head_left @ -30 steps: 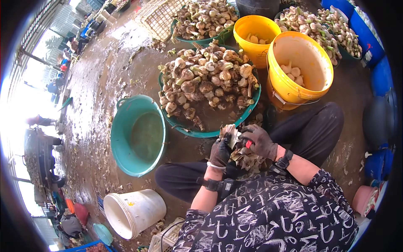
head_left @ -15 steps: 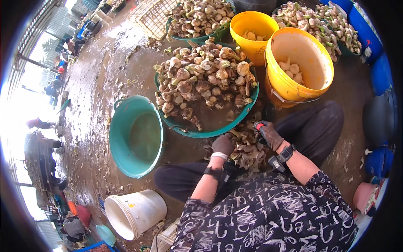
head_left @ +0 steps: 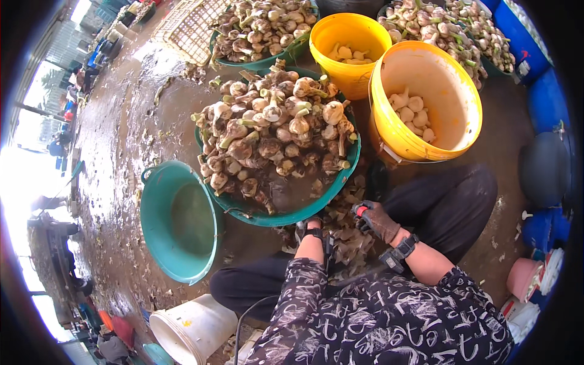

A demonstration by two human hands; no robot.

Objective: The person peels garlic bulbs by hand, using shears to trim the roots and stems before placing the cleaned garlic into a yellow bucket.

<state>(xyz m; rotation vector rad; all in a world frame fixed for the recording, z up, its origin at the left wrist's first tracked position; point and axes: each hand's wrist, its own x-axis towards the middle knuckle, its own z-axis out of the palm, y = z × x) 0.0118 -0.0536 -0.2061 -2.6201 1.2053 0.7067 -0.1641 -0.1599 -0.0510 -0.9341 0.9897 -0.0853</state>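
My right hand, in a dark glove, is closed around a small tool with a red handle; its working end cannot be made out. My left hand is gloved too and low against the near rim of a green tub. Its fingers are hidden, so what it holds, if anything, does not show. Muddy garlic bulbs with cut stems are heaped in that tub. Loose garlic skins and leaves lie between my hands and legs. Beyond my right hand, a yellow bucket holds several peeled white bulbs.
A second yellow bucket with peeled bulbs stands behind the first. An empty green tub and a tipped white bucket are at my left. More garlic tubs, a pale crate and blue containers stand around the wet floor.
My left hand has moved down and left, in under the tub's near rim. My right hand has shifted slightly and keeps the red-handled tool. The whole view has shifted a little.
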